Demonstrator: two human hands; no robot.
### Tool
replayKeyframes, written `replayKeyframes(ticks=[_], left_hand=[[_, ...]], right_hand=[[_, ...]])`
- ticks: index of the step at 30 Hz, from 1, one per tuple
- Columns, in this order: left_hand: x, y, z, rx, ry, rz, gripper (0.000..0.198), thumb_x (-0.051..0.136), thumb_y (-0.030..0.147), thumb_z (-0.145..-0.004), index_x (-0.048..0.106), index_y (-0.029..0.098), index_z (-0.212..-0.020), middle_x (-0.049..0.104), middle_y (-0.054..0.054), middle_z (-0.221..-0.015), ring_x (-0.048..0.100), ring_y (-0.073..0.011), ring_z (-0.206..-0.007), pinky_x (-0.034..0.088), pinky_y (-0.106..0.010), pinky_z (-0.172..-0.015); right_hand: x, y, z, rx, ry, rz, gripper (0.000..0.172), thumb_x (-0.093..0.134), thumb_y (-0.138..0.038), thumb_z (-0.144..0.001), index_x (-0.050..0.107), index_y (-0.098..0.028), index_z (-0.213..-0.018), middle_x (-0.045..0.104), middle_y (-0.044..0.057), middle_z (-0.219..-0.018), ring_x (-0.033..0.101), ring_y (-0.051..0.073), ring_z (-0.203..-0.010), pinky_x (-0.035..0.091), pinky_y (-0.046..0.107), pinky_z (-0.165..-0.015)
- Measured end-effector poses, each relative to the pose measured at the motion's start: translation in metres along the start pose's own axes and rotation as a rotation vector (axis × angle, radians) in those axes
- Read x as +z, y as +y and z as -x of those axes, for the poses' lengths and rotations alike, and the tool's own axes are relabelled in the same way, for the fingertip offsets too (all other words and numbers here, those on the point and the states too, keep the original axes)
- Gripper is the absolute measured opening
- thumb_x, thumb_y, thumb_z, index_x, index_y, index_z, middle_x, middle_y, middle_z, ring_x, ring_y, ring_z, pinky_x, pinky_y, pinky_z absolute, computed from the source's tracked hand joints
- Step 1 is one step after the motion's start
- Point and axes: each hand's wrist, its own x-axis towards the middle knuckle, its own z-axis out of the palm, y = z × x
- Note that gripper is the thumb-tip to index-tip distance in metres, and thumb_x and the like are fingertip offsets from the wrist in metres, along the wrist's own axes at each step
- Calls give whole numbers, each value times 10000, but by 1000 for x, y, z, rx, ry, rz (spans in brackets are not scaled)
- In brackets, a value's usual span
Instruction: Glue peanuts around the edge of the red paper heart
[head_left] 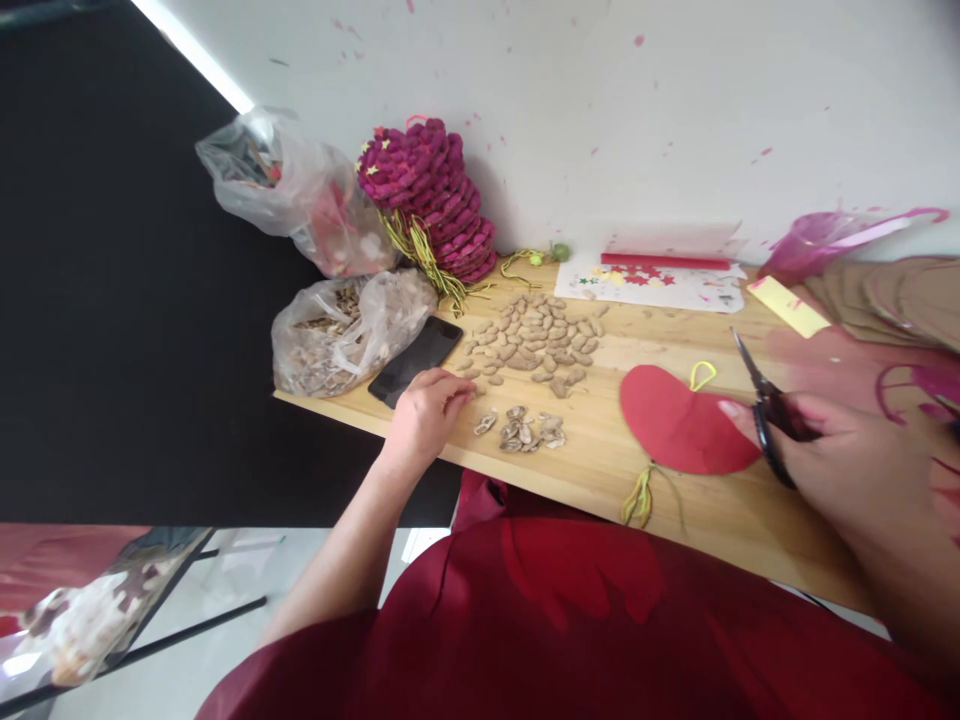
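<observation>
My left hand [427,415] rests at the near edge of a spread of peanuts [536,330]. Its thumb and fingertips are pinched together beside the nearest nuts; what lies between them is too small to make out. A few split peanut shells [521,432] sit in a small heap to the right of that hand. In my right hand [840,450] is a pair of scissors [761,390], blades pointing away from me. Under the scissors lies a red heart-shaped card [675,425] with a yellow loop and a yellow-green tassel; my right thumb reaches over its right side.
A black phone [420,360] lies left of the peanuts. Behind it are plastic bags [352,340] and a stack of purple braided pieces [431,195]. White paper [574,285] holds small stars. At right are a yellow strip [787,305], a pink container [806,245] and brown card pieces [885,295].
</observation>
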Motion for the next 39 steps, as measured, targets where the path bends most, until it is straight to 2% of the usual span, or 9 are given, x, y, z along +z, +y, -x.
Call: replayKeyframes(ticks=[4, 8, 12, 15, 18, 24, 28, 32, 39], left_hand=[[6, 0, -5, 31, 30, -107, 181, 623, 159, -931, 787, 198, -997, 770, -76, -965, 687, -232, -924, 555, -384, -918], [-2, 9, -2, 23, 42, -69, 191, 618, 184, -953, 778, 204, -1055, 772, -73, -1012, 685, -228, -963, 548, -374, -932], [-13, 21, 9, 11, -127, 114, 147, 762, 255, -876, 775, 214, -1016, 760, -52, -1015, 693, -205, -960, 564, -328, -897], [-14, 24, 17, 14, -198, 159, 181, 769, 197, -857, 776, 203, -1038, 756, -53, -1024, 705, -191, -953, 567, -302, -870], [-9, 23, 20, -49, -161, 165, 136, 708, 152, -886, 786, 190, -991, 771, -51, -964, 722, -177, -896, 569, -276, -808], [-6, 18, 13, -228, -99, 165, 182, 748, 191, -855, 790, 212, -1032, 804, -23, -926, 747, -181, -809, 574, -273, -746], [-7, 15, 9, -174, -52, 11, 158, 686, 186, -902, 798, 192, -1013, 791, -56, -979, 731, -193, -849, 567, -297, -812], [-5, 14, 11, -178, 1, -31, 224, 677, 170, -897, 780, 196, -1095, 760, -53, -975, 694, -162, -759, 562, -280, -769], [1, 14, 9, -119, 27, -56, 137, 664, 143, -896, 774, 205, -950, 750, -43, -945, 685, -173, -792, 561, -300, -815]], right_hand=[[-1, -3, 2, -18, -4, -13, 554, 606, -730, -754, 753, -204, -843, 703, 68, -672, 630, 258, -662, 422, 338, -604], [0, -4, 2, -1, 26, -27, 630, 601, -762, -725, 766, -169, -863, 687, 74, -654, 581, 229, -603, 417, 334, -593], [4, 0, 0, -5, 40, -65, 642, 595, -781, -698, 771, -184, -856, 695, 64, -669, 591, 235, -626, 422, 334, -604], [6, 3, -1, -2, 52, -50, 645, 574, -807, -675, 755, -201, -800, 690, 58, -654, 576, 234, -598, 422, 346, -606], [7, 4, -2, -11, 47, -61, 643, 577, -809, -671, 754, -204, -801, 685, 56, -644, 580, 237, -602, 418, 345, -601], [7, 3, -2, -18, 60, -69, 632, 586, -800, -674, 758, -206, -803, 658, 52, -606, 567, 235, -591, 420, 345, -597], [8, 5, -2, -30, 71, -70, 622, 583, -795, -680, 756, -211, -803, 677, 56, -625, 579, 239, -589, 423, 350, -596], [8, 5, -1, -26, 65, -76, 612, 585, -794, -683, 752, -220, -812, 711, 57, -674, 632, 266, -659, 409, 342, -583], [7, 4, -1, -17, 60, -67, 607, 588, -806, -666, 739, -227, -766, 679, 47, -607, 609, 252, -603, 410, 343, -568]])
